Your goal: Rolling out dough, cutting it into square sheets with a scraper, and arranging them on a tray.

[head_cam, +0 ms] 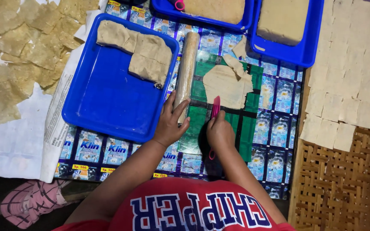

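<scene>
My left hand [171,122] rests on the near end of a long rolling pin [187,68] that lies on a mat of printed plastic sachets [275,98]. My right hand [220,132] grips a pink knife [215,108], its blade pointing away from me toward a thin, flattened sheet of beige dough [225,83]. Torn dough scraps [238,49] lie just beyond the sheet. The knife's pink handle end [211,155] shows below my fist.
A blue tray [103,102] to the left holds thick dough pieces [140,53]. Two more blue trays [298,51] at the top hold dough blocks. Cut dough squares [347,72] cover a woven mat [335,184] on the right. Dried thin pieces [18,51] lie on paper at the left.
</scene>
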